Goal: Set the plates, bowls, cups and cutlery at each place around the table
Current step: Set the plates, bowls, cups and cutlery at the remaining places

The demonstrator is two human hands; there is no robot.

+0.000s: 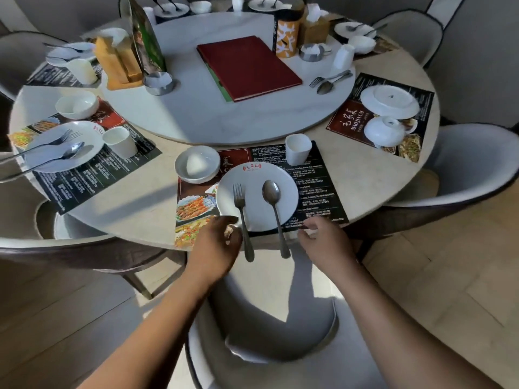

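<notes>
A round white plate (pixel 257 189) with a red stamp sits on the near mat (pixel 323 186). Another mat (pixel 351 122) says "MAOJIACAI". The left hand (pixel 216 242) curls at the plate's rim, grip unclear. The right hand (pixel 323 238) has a loose, empty grip.

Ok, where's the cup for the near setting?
Head view, centre: the cup stands upright on the far right corner of the near placemat, beyond the plate, right of the bowl, by the turntable.

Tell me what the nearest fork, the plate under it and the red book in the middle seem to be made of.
Fork: metal, probably stainless steel; grey and polished, with bright glints.
Plate: glazed ceramic, maybe porcelain; white, smooth, softly shiny, printed red logo.
Red book: stiff cover in matte leatherette or cloth; no glare.
</notes>
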